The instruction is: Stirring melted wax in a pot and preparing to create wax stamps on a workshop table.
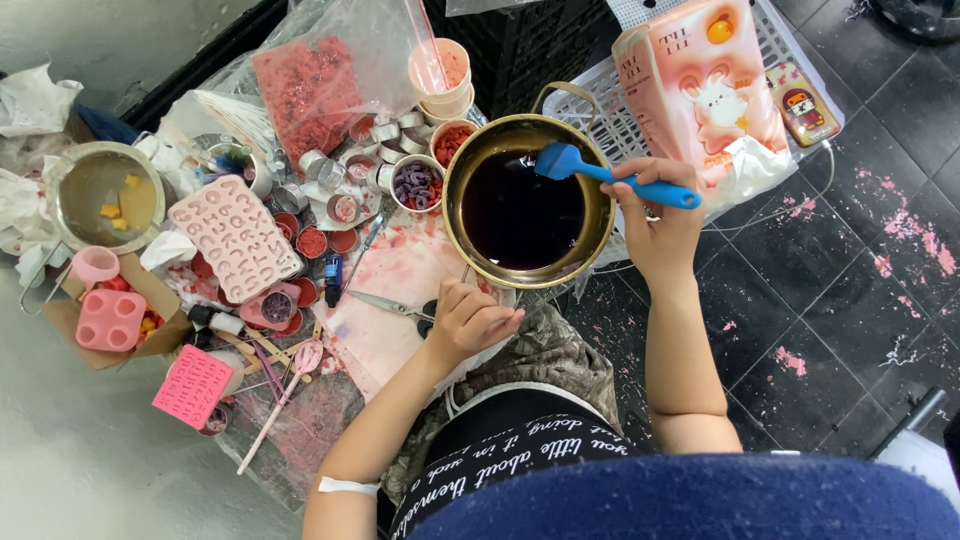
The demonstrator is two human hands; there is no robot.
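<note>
Fingers of the right hand (655,225) pinch the handle of a blue silicone spatula (600,172), its blade dipped at the far rim of a brass pot (470,170) of dark liquid, while the left hand (468,320), fingers curled together, grips the pot's near edge beside scissors (385,303).

Head view, straight down, close.

Bright, even light, soft shadows, glare on the pot's rim (470,165); edges perhaps slightly bowed.
</note>
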